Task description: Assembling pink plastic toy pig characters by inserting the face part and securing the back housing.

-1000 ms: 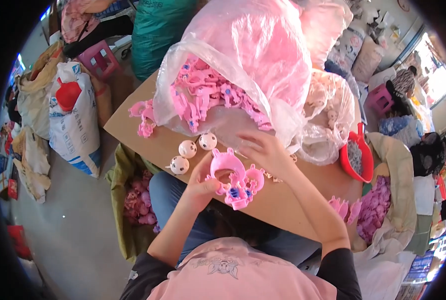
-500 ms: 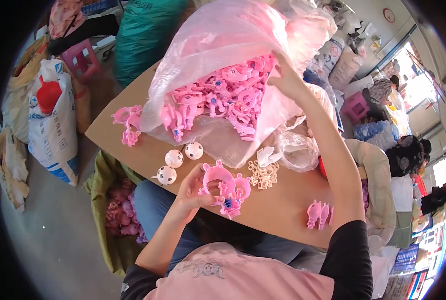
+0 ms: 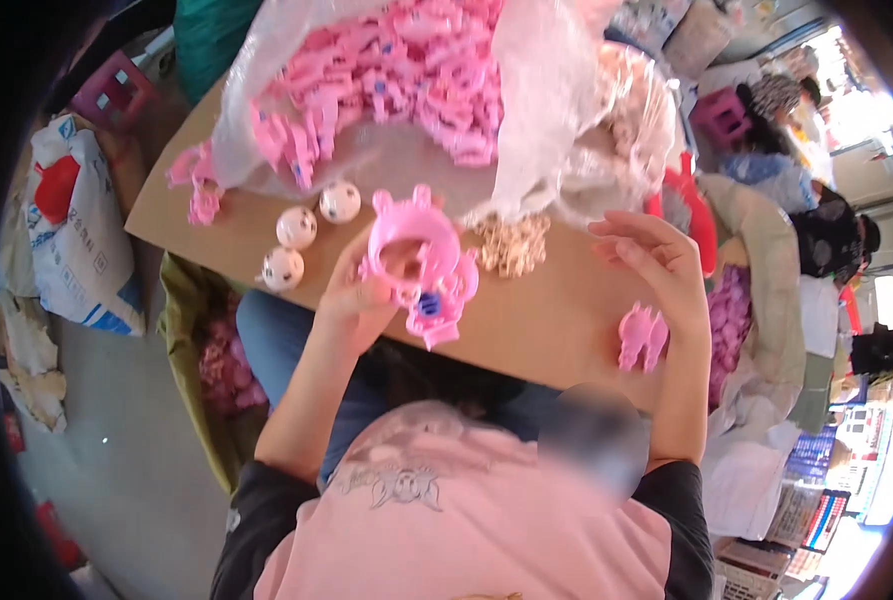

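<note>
My left hand [image 3: 351, 295] grips a pink plastic toy part [image 3: 444, 245] with a large round opening, small knobs on its rim and a blue piece at its lower end. Fingers apart and holding nothing, my right hand [image 3: 663, 262] hovers above the table's right side, close to small pink leg-shaped pieces [image 3: 642, 337]. Between the hands lies a heap of small cream-coloured parts [image 3: 512, 246]. Several white balls with dark patches [image 3: 296, 228] sit left of my left hand. Beyond them, similar pink parts [image 3: 396, 85] fill an open clear plastic bag [image 3: 541, 85].
The brown table [image 3: 526, 340] carries another pink part [image 3: 204, 190] at its left edge. Olive sack [image 3: 191, 330] with pink pieces stands at the left, a pale sack [image 3: 766, 235] at the right. A red-handled tool [image 3: 701, 215] rests near the right edge.
My right hand has left the big bag's opening and come back toward me, over the table's right side. My left hand still holds the pink part. The whole view has shifted.
</note>
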The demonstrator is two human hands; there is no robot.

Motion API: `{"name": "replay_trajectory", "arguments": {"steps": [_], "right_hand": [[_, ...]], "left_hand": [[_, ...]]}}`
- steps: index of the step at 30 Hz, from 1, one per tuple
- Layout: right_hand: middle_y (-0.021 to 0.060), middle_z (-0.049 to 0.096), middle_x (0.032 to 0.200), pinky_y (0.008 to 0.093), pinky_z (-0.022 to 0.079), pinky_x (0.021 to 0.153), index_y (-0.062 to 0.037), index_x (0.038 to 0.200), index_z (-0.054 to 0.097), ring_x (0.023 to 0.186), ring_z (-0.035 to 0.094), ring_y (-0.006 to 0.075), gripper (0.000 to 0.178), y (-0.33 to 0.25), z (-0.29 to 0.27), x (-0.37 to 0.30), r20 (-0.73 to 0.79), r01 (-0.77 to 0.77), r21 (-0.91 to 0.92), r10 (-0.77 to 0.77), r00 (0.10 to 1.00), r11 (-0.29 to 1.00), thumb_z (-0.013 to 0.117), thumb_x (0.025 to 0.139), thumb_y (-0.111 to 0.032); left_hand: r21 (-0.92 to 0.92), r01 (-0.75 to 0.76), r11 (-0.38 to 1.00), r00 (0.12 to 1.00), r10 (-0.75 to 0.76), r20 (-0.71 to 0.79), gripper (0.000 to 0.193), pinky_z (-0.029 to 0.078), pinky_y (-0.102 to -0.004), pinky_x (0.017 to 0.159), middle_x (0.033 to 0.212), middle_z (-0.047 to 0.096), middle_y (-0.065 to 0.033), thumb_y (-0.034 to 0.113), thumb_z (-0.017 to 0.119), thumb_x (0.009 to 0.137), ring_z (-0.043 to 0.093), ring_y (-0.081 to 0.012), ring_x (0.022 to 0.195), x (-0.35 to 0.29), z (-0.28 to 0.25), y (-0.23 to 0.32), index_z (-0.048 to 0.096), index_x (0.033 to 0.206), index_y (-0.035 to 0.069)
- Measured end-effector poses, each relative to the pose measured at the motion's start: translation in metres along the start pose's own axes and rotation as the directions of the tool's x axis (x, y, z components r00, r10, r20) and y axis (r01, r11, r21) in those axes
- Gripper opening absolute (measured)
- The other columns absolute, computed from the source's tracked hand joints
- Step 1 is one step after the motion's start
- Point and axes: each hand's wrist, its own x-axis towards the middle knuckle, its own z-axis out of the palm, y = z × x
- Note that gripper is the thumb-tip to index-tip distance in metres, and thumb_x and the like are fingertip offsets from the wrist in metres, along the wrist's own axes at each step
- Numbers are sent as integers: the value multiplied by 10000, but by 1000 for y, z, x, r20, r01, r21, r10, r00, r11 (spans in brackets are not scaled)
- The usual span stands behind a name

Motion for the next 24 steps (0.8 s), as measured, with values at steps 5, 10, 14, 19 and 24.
{"name": "replay_trajectory", "arguments": {"steps": [5,10,14,19,24], "right_hand": [[102,639,1068,263,490,808,36,1128,585,943,628,169,269,24,35,-44,59,-40,0,40,997,999,538,863,30],[155,593,1154,294,461,869,53,1087,601,1050,585,210,248,40,44,-63,56,11,117,-18,998,993,584,868,-60],[231,470,1291,424,345,1002,-47,1067,654,1217,441,349,501,39,59,-59,-163,437,-118,-451,877,892,681,757,-439],[255,348,1395,577,204,1038,-162,973,691,1300,307,412,567,28,76,-58,-85,618,-459,-723,685,639,570,714,-652],[229,390,1377,592,129,1056,-202,973,681,1302,289,454,540,34,79,-58,43,503,-621,-615,788,602,563,706,-657]], "left_hand": [[-110,59,992,989,-43,138,934,378,-428,1016,1395,346,-224,265,777,672,419,-339,1248,11,0,-16,263,1382,-58],[-108,209,972,952,-177,249,924,387,-411,1002,1373,343,-283,253,764,678,434,-314,1237,17,11,-24,256,1382,-67],[88,220,972,957,-232,173,973,433,-389,953,1313,410,-284,381,754,666,518,-329,1144,17,20,-31,252,1384,-44],[19,174,985,974,-175,145,833,380,-384,1004,1339,414,-253,287,762,693,472,-288,1204,16,35,-39,363,1326,-79],[186,194,963,981,-191,-34,848,400,-363,987,1263,508,-165,292,799,646,514,-247,1158,3,30,-44,395,1292,-83]]}}
